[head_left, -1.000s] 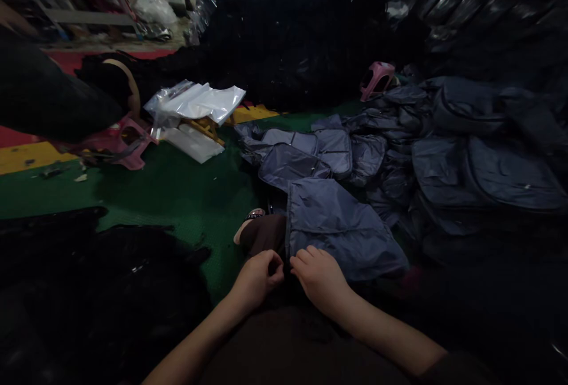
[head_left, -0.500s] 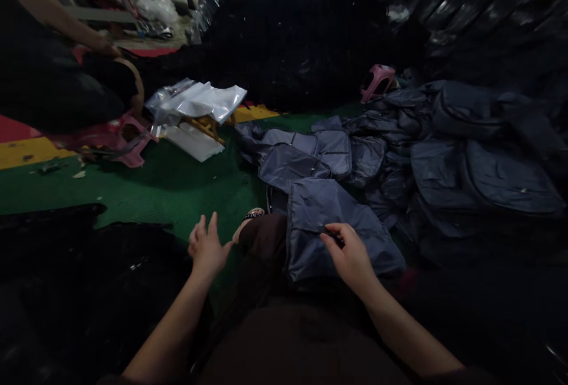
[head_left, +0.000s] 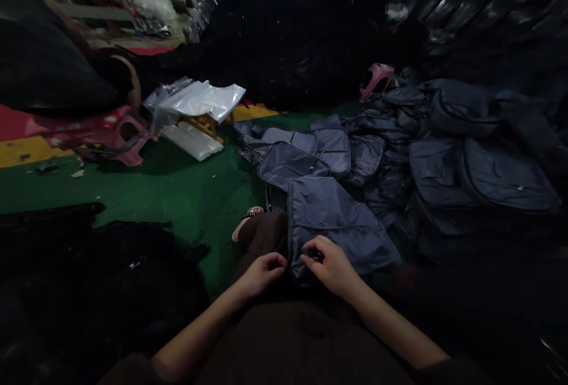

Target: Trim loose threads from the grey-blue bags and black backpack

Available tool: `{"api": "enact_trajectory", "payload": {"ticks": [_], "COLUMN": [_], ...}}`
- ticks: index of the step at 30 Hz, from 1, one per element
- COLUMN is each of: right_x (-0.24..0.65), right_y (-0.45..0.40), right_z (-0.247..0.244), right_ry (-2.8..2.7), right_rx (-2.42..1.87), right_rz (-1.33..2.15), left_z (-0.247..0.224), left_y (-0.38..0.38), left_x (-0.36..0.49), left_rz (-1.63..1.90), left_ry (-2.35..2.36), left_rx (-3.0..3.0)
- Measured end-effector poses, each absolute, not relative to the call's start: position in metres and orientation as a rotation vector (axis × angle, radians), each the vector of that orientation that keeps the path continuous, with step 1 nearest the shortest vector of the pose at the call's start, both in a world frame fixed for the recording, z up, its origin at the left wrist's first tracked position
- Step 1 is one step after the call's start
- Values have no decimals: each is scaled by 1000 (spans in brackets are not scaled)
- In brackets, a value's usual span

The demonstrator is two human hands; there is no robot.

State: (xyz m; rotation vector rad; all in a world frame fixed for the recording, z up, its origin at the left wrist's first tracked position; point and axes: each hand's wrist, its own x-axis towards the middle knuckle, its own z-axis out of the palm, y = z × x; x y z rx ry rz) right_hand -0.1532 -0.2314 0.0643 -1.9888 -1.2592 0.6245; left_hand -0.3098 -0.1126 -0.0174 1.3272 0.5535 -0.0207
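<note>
A grey-blue fabric bag piece (head_left: 341, 213) lies over my lap, its left edge beside my knee. My right hand (head_left: 328, 261) is above its lower part, the fingers curled round a small dark object (head_left: 314, 254) that I cannot make out clearly. At the bag's lower left edge is my left hand (head_left: 267, 269), thumb and fingertips pressed together; what they hold, if anything, is too small to tell. The two hands are apart, a short gap between them.
More grey-blue bags (head_left: 483, 172) are heaped ahead and right. Dark material (head_left: 97, 278) lies at the left. Clear plastic sheets (head_left: 199, 101) rest on a yellow stool. A person sits on a pink stool (head_left: 128, 133); another pink stool (head_left: 377, 80) stands further back.
My left hand has moved right and down to the bag's edge, and its spread fingers have closed. My right hand has shifted left and slightly down. The seated person has leaned over.
</note>
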Motion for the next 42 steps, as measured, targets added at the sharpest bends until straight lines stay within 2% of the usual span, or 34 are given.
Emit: {"api": "enact_trajectory", "payload": {"ticks": [11,19,26,36,42], "right_x": [-120,-69,-57,-65,-59], "right_y": [-245,-294,-328,-328,-332], "right_z": [51,15,-6,-4,-1], "right_ry": [-995,-743,-600,-515,-355], "right_rx": [-2413,-2223,-2074,-1979,-2005], "right_rz": [375,474,531,549,457], "left_z": [-12,-28,-51,-3,13], "left_y": [-151,-164,-142,-168,-171], "left_x": [-273,-245,-251,-215,-193], "left_rz": [-79,20,87,-80,-37], "left_ry": [460,479,646,319,345], "left_rx": [1107,1011,1124,1435,1741]}}
